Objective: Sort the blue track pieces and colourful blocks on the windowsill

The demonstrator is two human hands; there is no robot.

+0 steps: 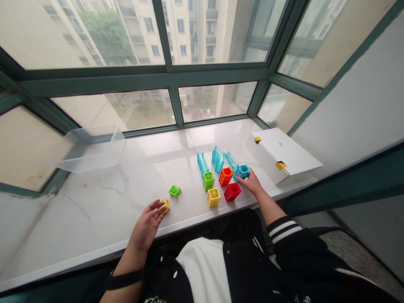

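Note:
On a white marble sill (pixel 104 202) lie small hollow plastic blocks. My left hand (pixel 147 225) rests near the front edge, its fingers curled lightly round a small yellow block (pixel 165 204). My right hand (pixel 252 184) reaches forward and pinches a blue block (pixel 243 171). Between the hands stand a green flat block (pixel 174 191), a green cube (pixel 208 180), a yellow cube (pixel 213 197), an orange cube (pixel 226 176) and a red cube (pixel 232 192). Translucent blue track pieces (pixel 217 159) lie just behind the cubes.
A white cardboard box (pixel 284 155) sits on the sill at the right, close to my right hand. A clear plastic tub (pixel 91 147) lies at the back left against the window. Green window frames (pixel 145 78) wall in the sill's far side.

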